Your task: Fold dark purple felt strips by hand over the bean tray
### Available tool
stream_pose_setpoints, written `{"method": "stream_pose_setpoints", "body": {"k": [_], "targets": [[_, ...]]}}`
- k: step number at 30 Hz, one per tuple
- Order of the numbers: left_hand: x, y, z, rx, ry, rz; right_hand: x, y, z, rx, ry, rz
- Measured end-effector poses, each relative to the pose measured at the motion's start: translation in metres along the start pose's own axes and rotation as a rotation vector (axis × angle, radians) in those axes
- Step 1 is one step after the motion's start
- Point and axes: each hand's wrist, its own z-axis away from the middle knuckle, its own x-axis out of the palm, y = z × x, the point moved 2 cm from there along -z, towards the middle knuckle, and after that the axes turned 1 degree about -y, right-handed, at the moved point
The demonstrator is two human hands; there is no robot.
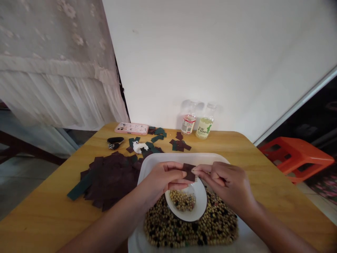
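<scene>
My left hand (168,177) holds a small dark brown rectangular piece (189,172) between thumb and fingers. The fingertips of my right hand (223,177) are pinched together at the piece's right edge; whatever they hold is too small to make out. Both hands are above the far side of a white bowl (201,202) with a dark rim, which has pale beads (181,201) in it. The bowl rests on many pale and black beads (210,230) in a white tray (155,159).
A heap of dark brown and green pieces (113,179) lies left of the tray. Behind are a phone (131,128), keys (115,142), crumpled white tissue (139,147) and two bottles (188,121), (205,124) by the wall. An orange stool (300,154) stands right of the wooden table (39,211).
</scene>
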Motion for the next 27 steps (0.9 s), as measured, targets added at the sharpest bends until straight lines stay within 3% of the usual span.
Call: {"method": "stream_pose_setpoints", "body": {"k": [4,7,11,15,19,23,27], "targets": [[0.0014,0.0002,0.0023,0.008,0.012,-0.012,0.0010,-0.0037,-0.0011,-0.079,-0.075,0.034],[0.0025,0.0003,0.0031,-0.010,0.000,-0.066,-0.0007,-0.0015,-0.0010,-0.020,-0.006,0.027],[0.0020,0.0015,0.0030,0.001,0.032,-0.080,0.0011,-0.0007,0.0002,-0.053,-0.081,0.038],[0.0027,0.0021,0.0032,-0.012,0.038,-0.096,0.0000,0.0002,0.0002,-0.012,-0.010,0.024],[0.0028,0.0025,0.0032,0.000,0.034,-0.091,0.0017,-0.0019,-0.0003,-0.074,-0.101,0.050],[0.0013,0.0017,0.0022,-0.002,0.027,-0.088,0.0000,-0.0002,-0.0007,0.000,-0.024,0.032],[0.0014,0.0023,0.0022,-0.004,0.012,-0.102,0.0015,-0.0001,-0.0001,-0.016,-0.087,0.032]]}}
